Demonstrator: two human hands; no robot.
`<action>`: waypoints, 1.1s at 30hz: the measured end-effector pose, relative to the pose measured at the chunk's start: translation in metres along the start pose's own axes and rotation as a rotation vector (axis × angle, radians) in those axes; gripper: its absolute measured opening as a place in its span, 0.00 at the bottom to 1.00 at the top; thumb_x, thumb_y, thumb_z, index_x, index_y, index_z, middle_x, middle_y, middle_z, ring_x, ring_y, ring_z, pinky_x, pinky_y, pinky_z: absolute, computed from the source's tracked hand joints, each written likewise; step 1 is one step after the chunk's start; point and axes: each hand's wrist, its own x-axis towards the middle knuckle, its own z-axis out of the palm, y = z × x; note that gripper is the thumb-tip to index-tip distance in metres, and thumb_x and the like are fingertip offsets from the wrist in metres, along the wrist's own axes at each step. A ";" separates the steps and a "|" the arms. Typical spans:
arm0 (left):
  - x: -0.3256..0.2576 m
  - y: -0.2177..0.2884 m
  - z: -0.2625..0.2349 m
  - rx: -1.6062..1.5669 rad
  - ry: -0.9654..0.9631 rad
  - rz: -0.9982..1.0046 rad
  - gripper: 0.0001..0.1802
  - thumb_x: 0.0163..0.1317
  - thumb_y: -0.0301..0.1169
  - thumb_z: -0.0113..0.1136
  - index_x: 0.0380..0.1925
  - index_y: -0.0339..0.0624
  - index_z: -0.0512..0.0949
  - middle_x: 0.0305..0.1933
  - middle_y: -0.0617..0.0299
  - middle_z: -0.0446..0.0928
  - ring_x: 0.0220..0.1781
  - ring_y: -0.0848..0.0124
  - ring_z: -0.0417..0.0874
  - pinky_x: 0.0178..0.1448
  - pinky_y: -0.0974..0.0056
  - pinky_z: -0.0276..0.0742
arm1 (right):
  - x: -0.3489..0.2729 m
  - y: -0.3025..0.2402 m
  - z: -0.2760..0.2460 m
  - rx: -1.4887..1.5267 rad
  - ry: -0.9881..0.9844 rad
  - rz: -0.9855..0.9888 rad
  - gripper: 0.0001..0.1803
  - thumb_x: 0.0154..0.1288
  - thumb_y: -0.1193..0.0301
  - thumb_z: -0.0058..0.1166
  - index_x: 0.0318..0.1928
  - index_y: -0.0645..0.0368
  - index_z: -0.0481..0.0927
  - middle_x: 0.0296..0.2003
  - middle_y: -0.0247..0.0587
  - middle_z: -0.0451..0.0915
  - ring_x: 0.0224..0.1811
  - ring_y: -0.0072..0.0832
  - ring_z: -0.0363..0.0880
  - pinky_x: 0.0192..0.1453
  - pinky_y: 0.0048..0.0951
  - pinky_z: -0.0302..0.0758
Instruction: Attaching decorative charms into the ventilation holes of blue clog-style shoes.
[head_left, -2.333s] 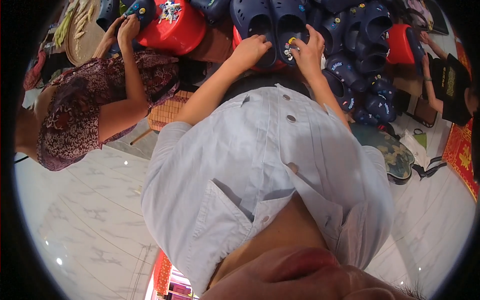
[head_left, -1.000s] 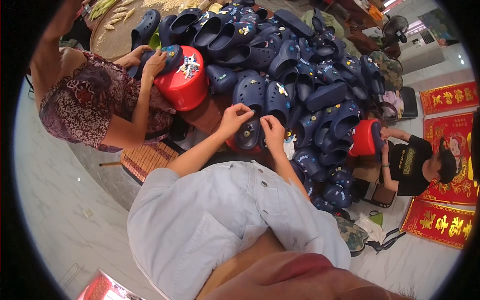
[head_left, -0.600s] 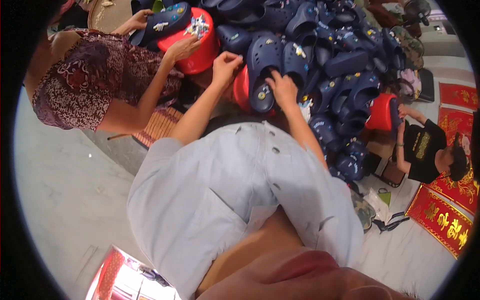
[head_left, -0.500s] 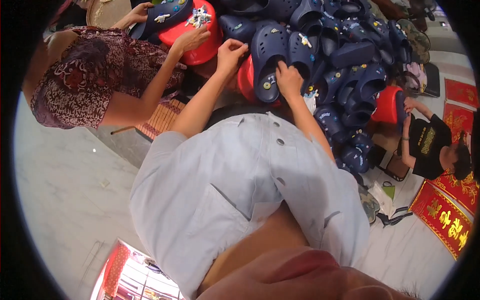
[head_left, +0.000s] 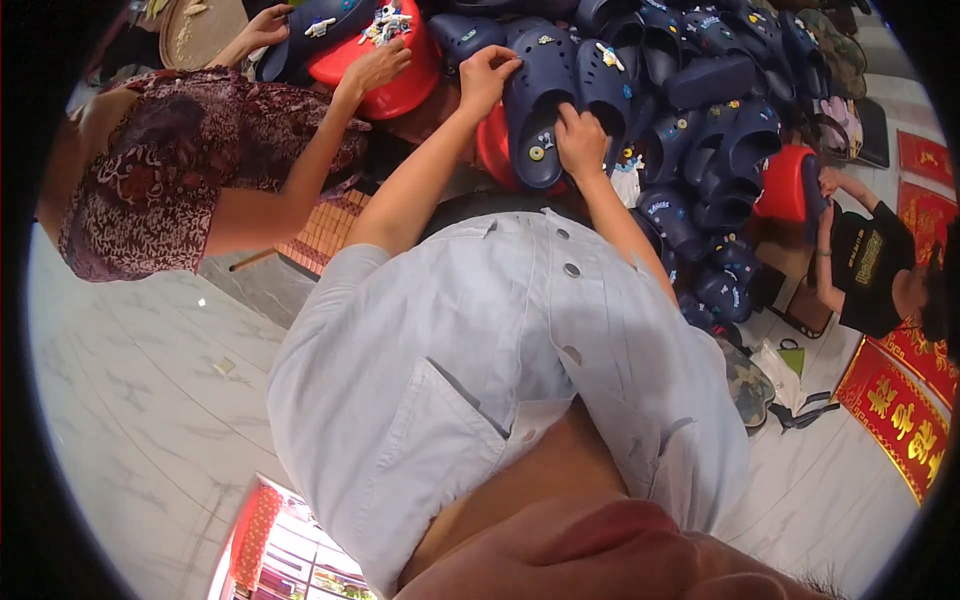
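Observation:
A navy blue clog (head_left: 538, 118) with small charms on its holes lies on a pile of the same shoes. My left hand (head_left: 487, 76) grips its upper left edge. My right hand (head_left: 580, 140) presses on its right side, fingers curled near a charm. Both forearms reach up from my pale blue shirt (head_left: 470, 350). A second navy clog (head_left: 605, 85) lies right beside it.
A person in a patterned top (head_left: 170, 170) on my left holds a red basin (head_left: 385, 55) of charms and a clog. Another person in black (head_left: 870, 265) sits at the right by a red basin (head_left: 785, 185). Red mats (head_left: 900, 410) lie on the white floor.
The view has swung and moved closer to the pile. My hands stay on the same navy clog, the left shifting to its upper edge, the right staying at its side.

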 end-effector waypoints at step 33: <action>-0.003 0.010 -0.023 0.675 -0.190 0.670 0.10 0.55 0.25 0.60 0.36 0.44 0.85 0.50 0.58 0.79 0.53 0.58 0.78 0.55 0.57 0.79 | 0.001 0.002 0.003 -0.005 0.009 -0.043 0.13 0.58 0.66 0.55 0.45 0.46 0.82 0.27 0.49 0.75 0.33 0.49 0.78 0.36 0.49 0.75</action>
